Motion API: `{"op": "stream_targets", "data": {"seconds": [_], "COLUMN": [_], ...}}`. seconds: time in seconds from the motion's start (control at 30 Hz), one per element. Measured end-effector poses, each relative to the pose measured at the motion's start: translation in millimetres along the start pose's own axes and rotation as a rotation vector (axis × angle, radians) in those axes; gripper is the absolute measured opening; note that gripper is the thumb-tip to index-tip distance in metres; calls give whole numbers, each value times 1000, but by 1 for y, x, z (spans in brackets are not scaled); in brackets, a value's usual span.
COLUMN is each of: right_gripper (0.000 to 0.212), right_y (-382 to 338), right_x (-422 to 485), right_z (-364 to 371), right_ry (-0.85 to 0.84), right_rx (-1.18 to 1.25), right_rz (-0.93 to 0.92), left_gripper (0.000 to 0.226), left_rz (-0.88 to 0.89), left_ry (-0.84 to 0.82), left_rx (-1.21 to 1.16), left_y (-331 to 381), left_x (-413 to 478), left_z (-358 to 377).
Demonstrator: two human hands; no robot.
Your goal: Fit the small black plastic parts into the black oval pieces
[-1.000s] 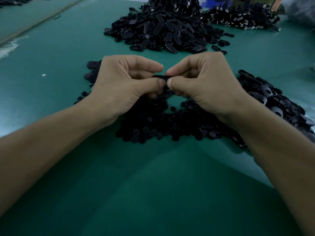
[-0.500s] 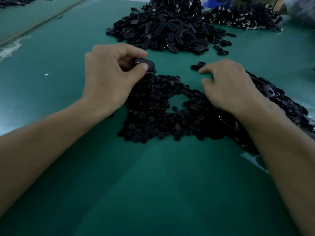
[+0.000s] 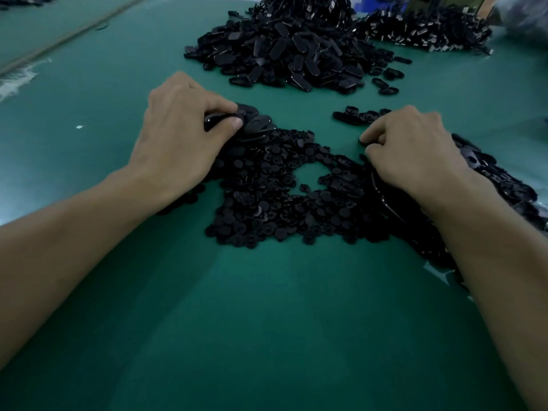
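Note:
A flat heap of small black plastic parts point(image 3: 267, 197) lies on the green table between my hands. My left hand point(image 3: 181, 134) rests at the heap's far left edge, thumb and fingers closed on a black oval piece point(image 3: 219, 120), with other oval pieces point(image 3: 258, 126) lying just beside it. My right hand point(image 3: 415, 146) is at the heap's right side, fingertips pinched on a small black piece point(image 3: 366, 140) on the table. More black oval pieces point(image 3: 498, 179) are spread under and beyond my right wrist.
A big mound of black oval pieces point(image 3: 290, 51) stands at the far middle, a second dark pile point(image 3: 424, 28) at the far right. A few loose pieces point(image 3: 358, 115) lie ahead of my right hand. Bare green table point(image 3: 267, 321) stretches toward me.
My hands, which met over the heap a second ago, have separated. The left carried an oval piece to the left pile; the right moved right and down onto a piece.

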State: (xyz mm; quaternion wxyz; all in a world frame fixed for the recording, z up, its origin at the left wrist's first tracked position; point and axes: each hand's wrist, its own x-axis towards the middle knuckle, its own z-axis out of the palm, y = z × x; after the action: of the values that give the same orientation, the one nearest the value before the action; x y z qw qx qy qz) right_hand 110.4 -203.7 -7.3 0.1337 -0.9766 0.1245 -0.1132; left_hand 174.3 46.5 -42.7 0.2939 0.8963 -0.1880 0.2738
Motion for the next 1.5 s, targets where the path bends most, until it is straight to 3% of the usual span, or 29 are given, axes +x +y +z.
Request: {"op": "stream_targets", "data": {"seconds": [0.13, 0.23, 0.4, 0.5, 0.67, 0.93, 1.07, 1.33, 1.5], "right_gripper": [36, 32, 31, 27, 29, 18, 5, 9, 7], "right_y": [0, 0, 1, -9, -17, -19, -21, -25, -22], "right_x": [-2, -1, 2, -2, -6, -8, -10, -12, -12], "right_z": [1, 2, 2, 0, 0, 5, 5, 6, 12], "right_ry": [7, 44, 138, 61, -194, -184, -149, -121, -34], "right_rx": [16, 3, 137, 396, 780, 895, 844, 789, 419], "right_rz": [19, 12, -88, -212, -342, -315, -295, -313, -347], "left_gripper": [31, 22, 15, 16, 12, 8, 5, 9, 9], "left_rz": [-60, -65, 73, 147, -36, -107, -163, -134, -188], "left_ry": [-20, -1, 28, 2, -102, -178, -148, -129, -80], "left_rx": [35, 18, -5, -148, -517, -779, -867, -839, -886], "left_y": [-2, 0, 19, 37, 45, 46, 46, 44, 43], "left_x": [0, -1, -5, -11, -16, -16, -15, -17, -17], "left_z": [2, -1, -4, -3, 7, 7, 8, 7, 8]}}
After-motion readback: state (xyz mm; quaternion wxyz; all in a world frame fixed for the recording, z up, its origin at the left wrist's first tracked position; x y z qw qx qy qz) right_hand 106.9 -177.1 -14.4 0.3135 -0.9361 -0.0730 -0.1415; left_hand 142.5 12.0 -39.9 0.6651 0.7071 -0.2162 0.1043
